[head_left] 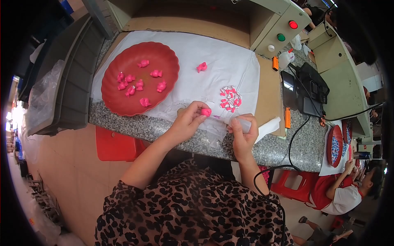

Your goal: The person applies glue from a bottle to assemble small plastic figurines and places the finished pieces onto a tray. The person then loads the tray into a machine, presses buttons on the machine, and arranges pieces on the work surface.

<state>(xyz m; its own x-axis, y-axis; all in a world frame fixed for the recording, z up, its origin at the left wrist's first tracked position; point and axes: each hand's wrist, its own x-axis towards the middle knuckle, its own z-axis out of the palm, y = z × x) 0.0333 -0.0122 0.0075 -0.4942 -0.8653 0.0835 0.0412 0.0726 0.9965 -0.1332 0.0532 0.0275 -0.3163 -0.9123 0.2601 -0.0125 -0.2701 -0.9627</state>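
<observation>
The left hand (189,122) pinches a small pink figure (206,112) between thumb and fingertips, above the near edge of the surface (262,149). The figure is bright pink, rounded and lumpy; its finer shape is too small to tell. The right hand (243,133) is closed around a pale, translucent bottle (242,124), its narrow tip pointing at the figure. On the white sheet (188,49) beyond lie a single pink figure (201,67) and a cluster of tiny pink and white pieces (230,99). More glossy pink figures (156,73) are spread over a red, scalloped plate (117,98).
</observation>
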